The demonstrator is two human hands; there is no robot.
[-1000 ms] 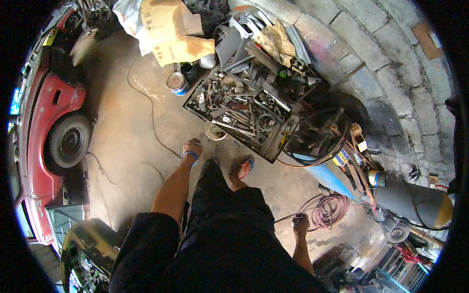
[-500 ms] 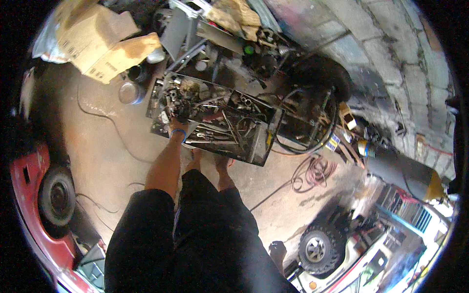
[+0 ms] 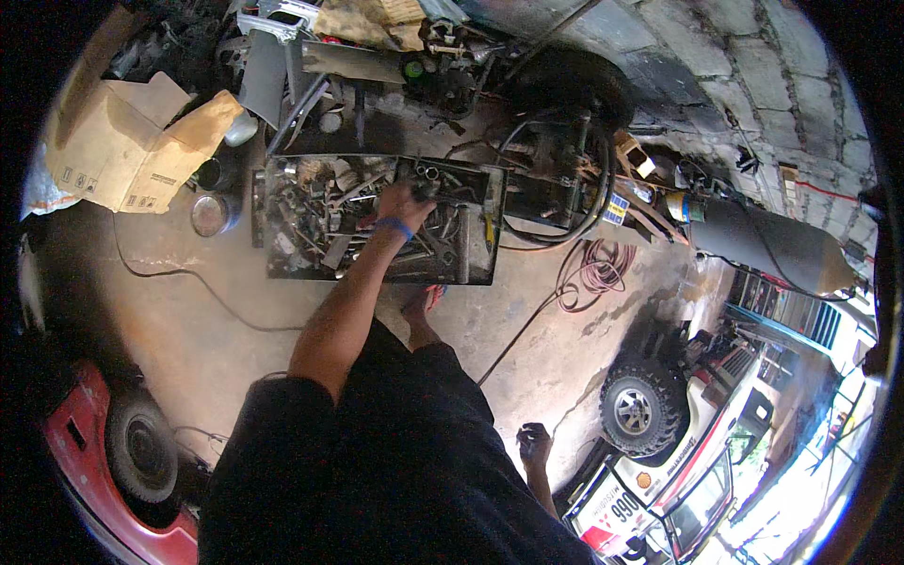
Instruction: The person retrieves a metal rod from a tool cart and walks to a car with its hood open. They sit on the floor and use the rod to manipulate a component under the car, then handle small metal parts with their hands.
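Observation:
My left hand (image 3: 403,202), with a blue band at its wrist, reaches down into a dark metal toolbox (image 3: 369,280). It touches the tools near the middle, beside some round sockets (image 3: 431,174); its fingertips are partly hidden and blurred among them. Open-end wrenches (image 3: 443,250) lie at the near right of the box, and a jumble of greasy metal parts (image 3: 299,212) fills its left side. Low on the right, away from the box, my right hand (image 3: 535,446) is closed around something small and dark that I cannot make out.
A cardboard box (image 3: 118,146) and a round can (image 3: 209,215) stand at the left. A coiled hose (image 3: 603,268) lies right of the toolbox, near a grey gas cylinder (image 3: 767,240). A red vehicle (image 3: 89,452) is at lower left, a white one (image 3: 692,424) at lower right.
My left hand has moved from the toolbox's left side to the sockets nearer its middle. My right hand shows more fully now. The whole view has turned and shifted.

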